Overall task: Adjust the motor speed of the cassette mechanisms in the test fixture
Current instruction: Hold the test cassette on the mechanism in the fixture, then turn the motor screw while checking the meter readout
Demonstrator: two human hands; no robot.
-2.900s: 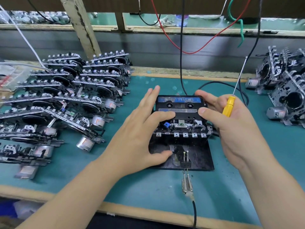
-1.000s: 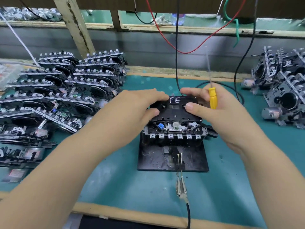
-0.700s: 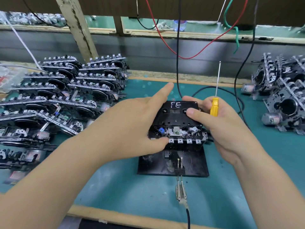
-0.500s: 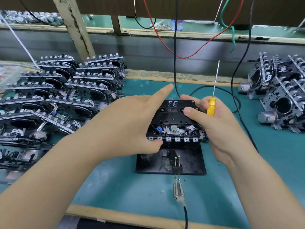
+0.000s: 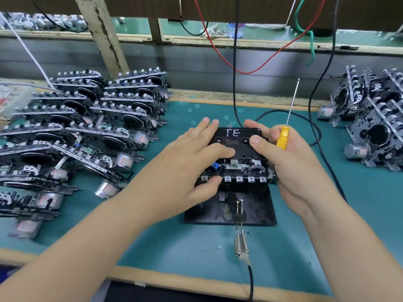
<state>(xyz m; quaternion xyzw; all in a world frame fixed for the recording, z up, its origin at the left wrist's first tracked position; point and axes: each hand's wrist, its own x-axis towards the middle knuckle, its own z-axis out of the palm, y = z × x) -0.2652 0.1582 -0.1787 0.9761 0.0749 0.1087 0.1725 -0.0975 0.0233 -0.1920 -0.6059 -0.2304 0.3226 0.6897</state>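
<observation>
We have a mechanism (image 5: 236, 171) and cassette (image 5: 237, 141) seated in the fixture (image 5: 257, 211), left hand (image 5: 185, 168) flat on them, right hand (image 5: 290, 162) gripping the screwdriver (image 5: 282, 140); adjustment seems not yet begun.

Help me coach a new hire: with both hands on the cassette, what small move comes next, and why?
Probably bring the screwdriver tip down: its shaft points up and away while the right hand grips it, thumb on the cassette. The left hand lies flat on the cassette and mechanism.

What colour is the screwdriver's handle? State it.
Yellow. The screwdriver handle shows best in the head view, held in the right hand.
</observation>
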